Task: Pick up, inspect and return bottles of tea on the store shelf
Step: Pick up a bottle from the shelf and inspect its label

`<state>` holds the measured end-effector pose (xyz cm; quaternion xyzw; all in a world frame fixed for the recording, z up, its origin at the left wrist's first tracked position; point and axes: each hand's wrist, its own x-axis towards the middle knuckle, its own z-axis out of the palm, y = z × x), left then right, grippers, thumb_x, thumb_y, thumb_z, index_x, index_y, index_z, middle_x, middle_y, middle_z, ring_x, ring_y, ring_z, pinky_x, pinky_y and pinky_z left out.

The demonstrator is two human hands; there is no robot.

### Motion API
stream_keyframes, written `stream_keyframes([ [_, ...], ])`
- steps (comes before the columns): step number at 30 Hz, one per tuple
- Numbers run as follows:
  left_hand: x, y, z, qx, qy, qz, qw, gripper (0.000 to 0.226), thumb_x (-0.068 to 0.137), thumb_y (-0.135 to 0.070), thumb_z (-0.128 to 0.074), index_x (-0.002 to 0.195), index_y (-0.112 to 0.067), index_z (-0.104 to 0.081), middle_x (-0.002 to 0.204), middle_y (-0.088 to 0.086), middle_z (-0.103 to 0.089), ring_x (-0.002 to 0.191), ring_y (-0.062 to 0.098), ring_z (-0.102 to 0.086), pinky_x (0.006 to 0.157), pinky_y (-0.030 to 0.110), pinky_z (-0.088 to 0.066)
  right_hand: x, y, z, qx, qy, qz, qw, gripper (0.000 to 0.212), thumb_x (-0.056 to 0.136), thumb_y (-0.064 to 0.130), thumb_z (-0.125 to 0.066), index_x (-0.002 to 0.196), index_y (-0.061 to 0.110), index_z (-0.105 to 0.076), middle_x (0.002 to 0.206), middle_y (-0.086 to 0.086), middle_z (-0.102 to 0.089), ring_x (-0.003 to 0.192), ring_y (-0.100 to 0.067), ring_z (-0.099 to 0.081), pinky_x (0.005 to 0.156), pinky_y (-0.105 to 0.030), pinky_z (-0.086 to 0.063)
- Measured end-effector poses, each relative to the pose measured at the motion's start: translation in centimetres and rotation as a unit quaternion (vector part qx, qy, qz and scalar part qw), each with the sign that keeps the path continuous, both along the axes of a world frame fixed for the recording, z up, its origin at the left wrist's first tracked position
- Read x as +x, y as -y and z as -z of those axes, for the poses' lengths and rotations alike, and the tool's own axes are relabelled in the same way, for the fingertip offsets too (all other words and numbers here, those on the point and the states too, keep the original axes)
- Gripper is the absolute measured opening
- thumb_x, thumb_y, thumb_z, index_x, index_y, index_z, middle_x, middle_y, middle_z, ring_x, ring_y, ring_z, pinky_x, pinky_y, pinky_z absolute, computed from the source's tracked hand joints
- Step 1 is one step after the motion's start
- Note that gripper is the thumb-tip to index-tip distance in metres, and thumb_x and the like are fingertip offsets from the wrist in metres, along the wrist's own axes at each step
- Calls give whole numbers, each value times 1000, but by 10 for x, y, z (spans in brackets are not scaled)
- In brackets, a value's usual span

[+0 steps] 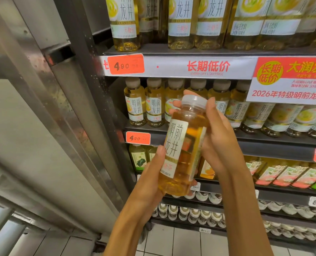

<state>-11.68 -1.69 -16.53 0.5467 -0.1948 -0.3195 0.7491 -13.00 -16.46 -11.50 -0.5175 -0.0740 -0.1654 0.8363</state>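
I hold one bottle of tea [183, 148] in front of the shelf, tilted slightly with its cap up. It has amber liquid, a clear pale cap and a white label with black Chinese characters. My left hand [151, 178] grips the lower part of the bottle, thumb on the label. My right hand [216, 137] wraps the upper part, fingertips showing behind the neck and thumb near the cap. Behind the bottle, a row of matching tea bottles [144, 106] stands on the second shelf [264, 139].
Larger bottles of the same tea [181, 21] fill the top shelf above a price rail [207, 67]. Lower shelves carry other drinks [282, 174] and small white-capped bottles [190, 215]. A metal cabinet frame [76, 108] runs along the left. Tiled floor [172, 242] lies below.
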Motion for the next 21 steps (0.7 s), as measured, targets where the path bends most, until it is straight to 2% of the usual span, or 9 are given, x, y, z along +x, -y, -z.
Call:
stream_keyframes([
  [1,-1,1,-1,-24,-27,28,999,67,78,-68,-47,125,-23,-61,100,15,-72,79,27,-71,66,35,-56,0,-1,0,12,-3,-9,1000,50,90,47,-43,130,18,-52,118,-9,-68,114,-26,-63,87,-32,-54],
  [3,-2,4,1,-24,-23,45,998,67,80,-67,-41,124,-21,-62,98,16,-71,79,27,-70,69,36,-57,1,-2,0,20,-3,-6,1000,49,91,46,-41,130,18,-51,110,-11,-70,108,-27,-66,83,-33,-55],
  [6,-1,9,-1,63,52,-38,996,60,83,-67,-34,113,-27,-68,104,8,-73,98,24,-69,87,36,-53,-2,1,-1,-8,12,35,999,44,89,43,-48,125,18,-55,100,-8,-72,98,-23,-68,78,-32,-56],
  [9,0,14,-5,93,123,-57,986,70,74,-63,-32,116,-15,-61,105,10,-70,97,15,-68,75,18,-51,-5,2,-3,-41,12,61,997,43,86,39,-54,123,17,-55,101,-6,-71,95,-19,-67,77,-31,-56],
  [11,-2,17,-7,82,137,-69,985,63,71,-61,-35,110,-19,-62,102,3,-70,91,4,-68,71,12,-51,-5,1,-3,-53,1,62,997,44,86,38,-55,124,16,-55,103,-6,-71,93,-16,-68,75,-30,-57],
  [13,-3,16,-5,68,111,-71,989,58,70,-64,-35,105,-27,-64,103,-1,-73,93,7,-69,78,20,-55,-4,1,-2,-65,-12,59,996,41,89,39,-53,123,16,-56,103,-5,-72,92,-16,-68,74,-29,-56],
  [15,-3,12,0,57,55,-59,995,63,68,-70,-34,104,-31,-68,102,3,-74,92,18,-72,79,34,-59,-3,3,-1,-60,-17,44,997,39,90,40,-51,121,16,-58,103,-5,-72,96,-18,-69,77,-29,-56],
  [18,-6,7,3,10,-33,-8,999,62,82,-73,-38,108,-27,-71,90,10,-74,74,24,-71,59,33,-57,0,3,1,-22,-18,-4,1000,44,87,44,-51,120,16,-58,105,-8,-71,102,-25,-68,83,-35,-56],
  [21,-6,5,5,-6,-52,32,998,63,82,-69,-34,112,-26,-69,87,14,-71,71,25,-69,60,33,-56,1,3,4,-13,-14,-12,1000,35,93,35,-48,120,14,-56,98,-8,-70,99,-26,-68,85,-39,-55],
])
